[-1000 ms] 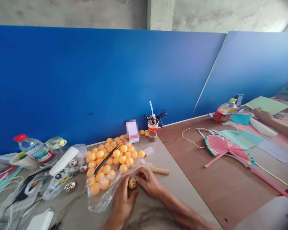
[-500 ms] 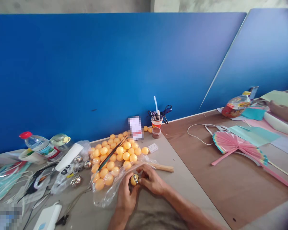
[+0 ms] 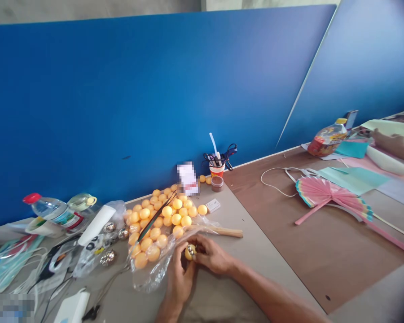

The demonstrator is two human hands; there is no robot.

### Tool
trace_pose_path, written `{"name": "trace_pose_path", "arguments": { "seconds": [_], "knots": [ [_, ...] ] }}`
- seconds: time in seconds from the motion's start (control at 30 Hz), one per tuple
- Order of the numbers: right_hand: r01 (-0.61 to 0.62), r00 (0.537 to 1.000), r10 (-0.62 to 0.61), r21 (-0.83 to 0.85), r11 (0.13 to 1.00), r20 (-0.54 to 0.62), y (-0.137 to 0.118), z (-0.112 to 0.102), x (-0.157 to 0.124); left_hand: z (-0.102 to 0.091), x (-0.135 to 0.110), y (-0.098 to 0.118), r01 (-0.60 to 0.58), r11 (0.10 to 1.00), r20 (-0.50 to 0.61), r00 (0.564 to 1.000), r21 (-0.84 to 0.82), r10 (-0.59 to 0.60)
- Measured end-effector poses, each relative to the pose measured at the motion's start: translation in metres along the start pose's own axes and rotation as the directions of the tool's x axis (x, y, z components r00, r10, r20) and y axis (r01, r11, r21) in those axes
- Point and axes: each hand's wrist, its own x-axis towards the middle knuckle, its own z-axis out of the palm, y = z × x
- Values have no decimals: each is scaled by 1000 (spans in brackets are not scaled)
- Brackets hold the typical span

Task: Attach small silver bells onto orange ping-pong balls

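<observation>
A small orange ball with silver beads on it (image 3: pixel 190 252) sits between my two hands, close to the table's front. My left hand (image 3: pixel 180 276) is closed around its left side with thumb and fingers. From the right, my right hand (image 3: pixel 212 255) curls its fingers over the top, and its thumb presses against the ball; whether a loose bead is pinched there cannot be made out. Just beyond my hands lies a clear plastic bag (image 3: pixel 150 281) holding many orange balls (image 3: pixel 155 234), with dark tweezers (image 3: pixel 156 217) resting across them.
Silver bead-covered balls (image 3: pixel 107 257) lie left of the bag, near bottles (image 3: pixel 59 214) and cables. Wooden sticks (image 3: pixel 227 232), a small box (image 3: pixel 213 206), a lidded tub (image 3: pixel 217 183) and a cup of tools (image 3: pixel 217 169) stand beyond. Rightward are a pink fan (image 3: pixel 330 195) and another person's hand (image 3: pixel 388 141).
The view has tilted and shifted slightly. My right fingers have closed a little further over the beaded ball, which stays between both hands.
</observation>
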Motion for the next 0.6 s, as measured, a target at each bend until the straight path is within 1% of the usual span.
{"name": "trace_pose_path", "arguments": {
  "seconds": [0.23,0.37,0.43,0.6],
  "knots": [
    [22,999,-21,13,1000,-46,8,2,1,0,1,0,11,1000,3,1000,0,-11],
    [-1,999,1,7,1000,-47,12,2,2,0,1,-4,13,1000,6,1000,4,-13],
    [-5,999,6,18,1000,-34,12,1,2,-1,1,-5,16,1000,2,1000,0,-16],
    [-4,999,0,67,998,54,10,-6,3,-3,2,-3,38,999,24,999,-16,-38]
  ]
}}
